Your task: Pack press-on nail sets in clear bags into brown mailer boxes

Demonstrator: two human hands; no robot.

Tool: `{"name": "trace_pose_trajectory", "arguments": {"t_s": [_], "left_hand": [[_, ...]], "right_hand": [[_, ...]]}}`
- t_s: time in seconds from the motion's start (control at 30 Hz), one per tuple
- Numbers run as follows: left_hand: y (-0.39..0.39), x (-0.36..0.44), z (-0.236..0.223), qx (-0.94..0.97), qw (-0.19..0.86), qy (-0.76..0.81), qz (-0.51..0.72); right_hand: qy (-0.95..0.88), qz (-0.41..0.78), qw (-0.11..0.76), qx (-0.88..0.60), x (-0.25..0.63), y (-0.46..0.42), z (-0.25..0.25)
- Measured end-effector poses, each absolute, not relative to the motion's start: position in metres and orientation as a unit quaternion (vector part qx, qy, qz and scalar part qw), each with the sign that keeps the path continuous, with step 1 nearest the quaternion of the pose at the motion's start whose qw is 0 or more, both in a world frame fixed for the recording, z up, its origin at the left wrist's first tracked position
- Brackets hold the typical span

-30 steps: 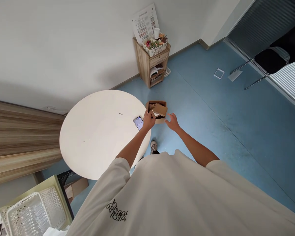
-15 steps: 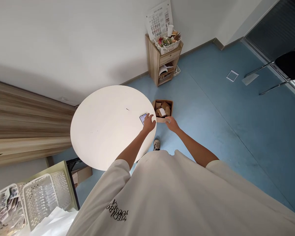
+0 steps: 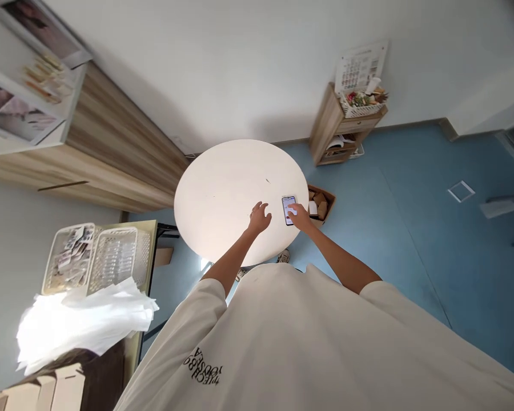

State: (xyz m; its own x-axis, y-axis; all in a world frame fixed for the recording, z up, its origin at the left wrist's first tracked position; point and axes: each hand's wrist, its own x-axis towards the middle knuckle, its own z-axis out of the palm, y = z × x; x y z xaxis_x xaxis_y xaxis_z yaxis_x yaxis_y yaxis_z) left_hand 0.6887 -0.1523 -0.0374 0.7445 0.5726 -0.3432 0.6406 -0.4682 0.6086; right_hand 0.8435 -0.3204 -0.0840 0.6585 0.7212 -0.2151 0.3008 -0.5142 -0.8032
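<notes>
"Where's the phone (image 3: 286, 210)?"
"Flat on the round white counter (image 3: 227, 200), near its right edge, screen lit."
"And the hands?"
"The right hand (image 3: 300, 217) reaches over it, grip open; whether it touches, I can't tell. The left hand (image 3: 260, 220) is nearer the middle, grip open, holding nothing."
"That box (image 3: 324, 192)?"
"Just past the right edge."

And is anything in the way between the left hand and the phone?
No, nothing visible is. Between the left hand and the phone there's just white tabletop. The right hand is on the phone's other side, with its fingers over part of the screen.
</notes>
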Motion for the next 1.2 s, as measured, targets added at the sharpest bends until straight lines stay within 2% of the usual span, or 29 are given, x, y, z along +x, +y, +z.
{"name": "trace_pose_trajectory", "arguments": {"t_s": [0.37, 0.63, 0.8, 1.2], "left_hand": [[-0.075, 0.513, -0.042, 0.810, 0.394, 0.434, 0.012], [-0.039, 0.401, -0.051, 0.795, 0.398, 0.458, 0.021], [-0.024, 0.364, -0.042, 0.787, 0.401, 0.465, 0.046], [0.004, 0.325, -0.015, 0.735, 0.368, 0.559, 0.106]], "right_hand": [[-0.391, 0.297, 0.372, -0.788, 0.702, -0.204, -0.071], [-0.418, 0.315, 0.357, -0.774, 0.590, -0.158, -0.081], [-0.437, 0.336, 0.331, -0.766, 0.557, -0.139, -0.075], [-0.533, 0.378, 0.291, -0.699, 0.543, -0.056, -0.055]]}}
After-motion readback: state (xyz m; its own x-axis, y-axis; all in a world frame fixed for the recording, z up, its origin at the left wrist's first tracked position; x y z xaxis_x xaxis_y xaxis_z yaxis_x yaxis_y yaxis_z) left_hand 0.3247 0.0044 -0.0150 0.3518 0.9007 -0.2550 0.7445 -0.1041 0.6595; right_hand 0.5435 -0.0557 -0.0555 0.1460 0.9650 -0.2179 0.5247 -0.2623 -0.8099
